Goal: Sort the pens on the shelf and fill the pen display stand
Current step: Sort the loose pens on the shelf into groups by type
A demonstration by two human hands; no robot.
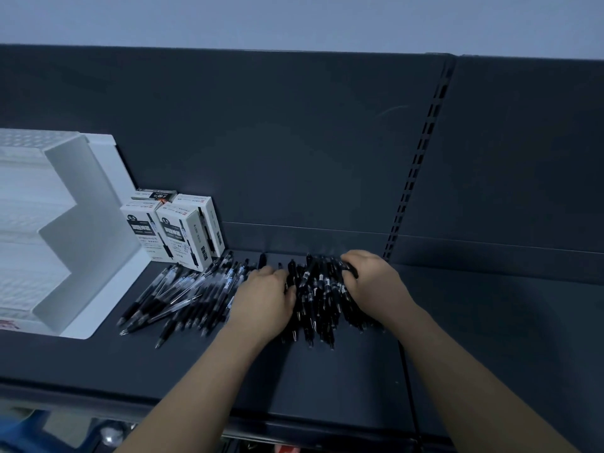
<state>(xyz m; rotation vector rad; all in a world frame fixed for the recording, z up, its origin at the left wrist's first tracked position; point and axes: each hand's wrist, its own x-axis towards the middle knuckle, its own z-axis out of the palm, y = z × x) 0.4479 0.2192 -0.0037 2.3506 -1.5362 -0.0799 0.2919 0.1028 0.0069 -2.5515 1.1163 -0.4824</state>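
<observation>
Dark shelf (327,387), pale wall (294,18), right hand (372,282) gripping black pens (322,295), left hand (264,302) perhaps pressing them

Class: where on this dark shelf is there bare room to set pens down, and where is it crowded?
Bare: the dark metal shelf in front of the black plastic pens, and right of the right hand. Crowded: from the white stepped display stand to that hand.
</observation>
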